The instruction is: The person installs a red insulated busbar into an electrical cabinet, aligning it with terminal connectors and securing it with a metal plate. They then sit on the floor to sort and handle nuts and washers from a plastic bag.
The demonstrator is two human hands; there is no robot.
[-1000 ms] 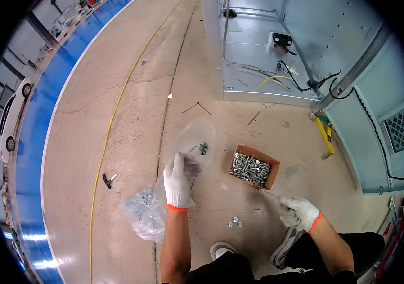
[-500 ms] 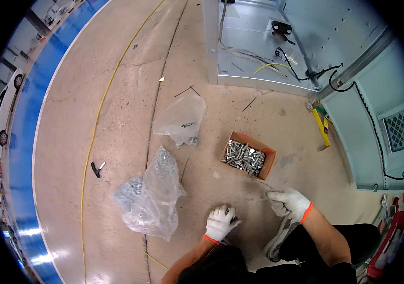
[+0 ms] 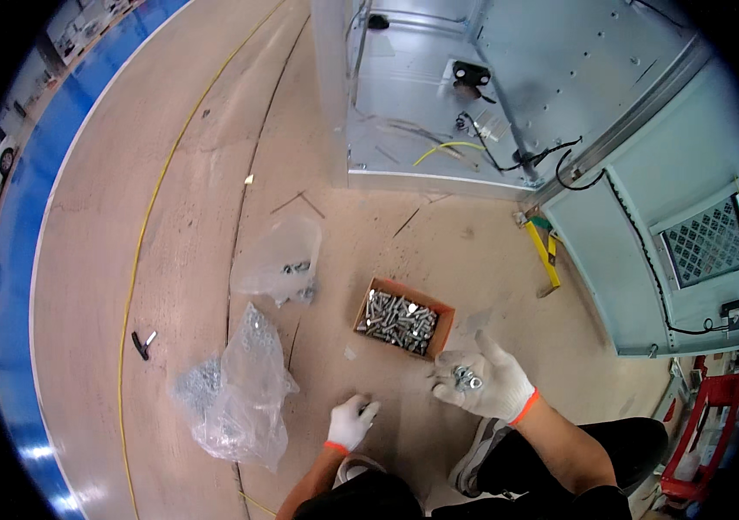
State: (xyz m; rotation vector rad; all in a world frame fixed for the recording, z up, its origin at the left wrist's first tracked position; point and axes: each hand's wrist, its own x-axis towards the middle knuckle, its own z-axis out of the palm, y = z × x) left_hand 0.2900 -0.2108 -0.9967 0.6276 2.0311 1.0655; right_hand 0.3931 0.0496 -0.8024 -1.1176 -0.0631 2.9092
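My right hand point(image 3: 498, 381), in a white work glove with an orange cuff, is turned palm up with its fingers spread apart. Several small shiny metal nuts point(image 3: 466, 379) lie in its palm; some could be washers. Just beyond it on the floor stands an open cardboard box point(image 3: 375, 339) full of silver bolts point(image 3: 400, 321). Lower and to the left, my gloved left hand point(image 3: 350, 423) is curled closed above the floor. Something small and dark shows at its fingertips, too small to name.
Left of the box lie a clear plastic bag point(image 3: 252, 381) of small metal parts and a smaller bag point(image 3: 278, 260). A black-handled tool point(image 3: 142, 345) rests near a yellow line point(image 3: 133, 286). Ahead stands an open metal cabinet point(image 3: 439, 182); a yellow tool point(image 3: 544, 251) lies by its door point(image 3: 612, 277).
My right hand has turned from a closed grip to palm up, showing the nuts. My left hand's fingers have curled in. The view has shifted, moving the surroundings left and down.
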